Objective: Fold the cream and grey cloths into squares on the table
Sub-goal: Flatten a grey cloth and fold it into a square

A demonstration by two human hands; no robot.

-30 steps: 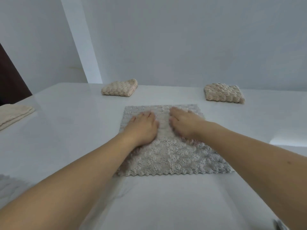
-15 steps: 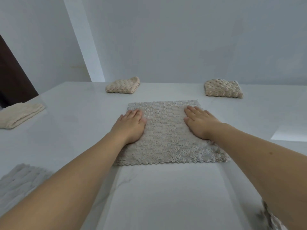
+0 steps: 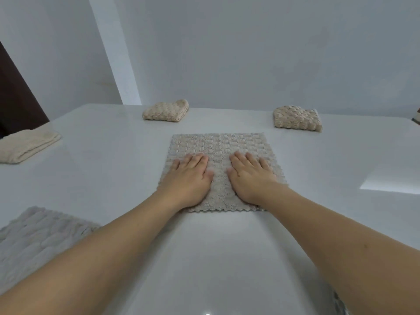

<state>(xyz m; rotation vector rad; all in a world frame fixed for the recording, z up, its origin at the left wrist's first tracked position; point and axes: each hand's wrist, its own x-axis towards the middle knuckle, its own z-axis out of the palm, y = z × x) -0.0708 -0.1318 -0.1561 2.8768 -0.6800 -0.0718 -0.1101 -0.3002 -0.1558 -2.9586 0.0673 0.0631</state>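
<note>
A grey textured cloth (image 3: 219, 145) lies spread flat in the middle of the white table (image 3: 227, 258). My left hand (image 3: 189, 178) presses palm-down on its near left part, fingers straight. My right hand (image 3: 251, 178) lies flat on its near right part, close beside the left. Two folded cream cloths sit at the far side: one at the back left (image 3: 166, 110), one at the back right (image 3: 296, 118). Another folded cream cloth (image 3: 26, 145) rests at the left edge. A flat grey cloth (image 3: 34, 237) lies at the near left, partly behind my left forearm.
A pale wall rises right behind the table's far edge. A dark door or panel (image 3: 16, 96) stands at the far left. A bright reflection (image 3: 391, 183) marks the table's right side. A small dark object (image 3: 417, 117) peeks in at the right edge.
My hands slid from the cloth's outer sides toward its middle and nearer me, staying flat on it. The view has tilted down, bringing the near-left grey cloth into sight.
</note>
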